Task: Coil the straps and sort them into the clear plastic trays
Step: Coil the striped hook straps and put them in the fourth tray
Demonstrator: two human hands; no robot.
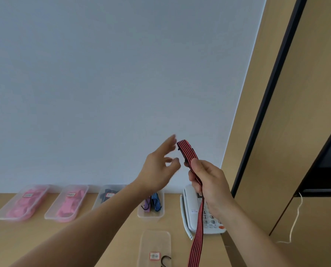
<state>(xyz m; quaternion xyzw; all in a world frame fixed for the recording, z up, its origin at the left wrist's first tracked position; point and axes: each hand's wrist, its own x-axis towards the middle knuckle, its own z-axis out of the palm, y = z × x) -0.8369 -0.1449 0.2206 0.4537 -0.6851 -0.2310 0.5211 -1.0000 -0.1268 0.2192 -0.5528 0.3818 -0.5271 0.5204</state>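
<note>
My right hand (209,182) grips a red strap with black stripes (196,234), held up above the desk. The strap's top end folds over above my fist and its long tail hangs down past the bottom edge of the view. My left hand (158,170) hovers just left of the strap's top, fingers spread and blurred, touching nothing. Several clear plastic trays line the wall: two with pink straps (23,203) (68,203), one with dark straps (107,195), one with purple and blue straps (151,213). A nearer tray lid (155,247) lies flat with a label.
A white desk telephone (191,212) sits right of the trays, behind the hanging strap. A black hook (165,260) lies by the near lid. The wooden desk (112,237) ends at a tan cabinet on the right, where a white cord (295,218) hangs.
</note>
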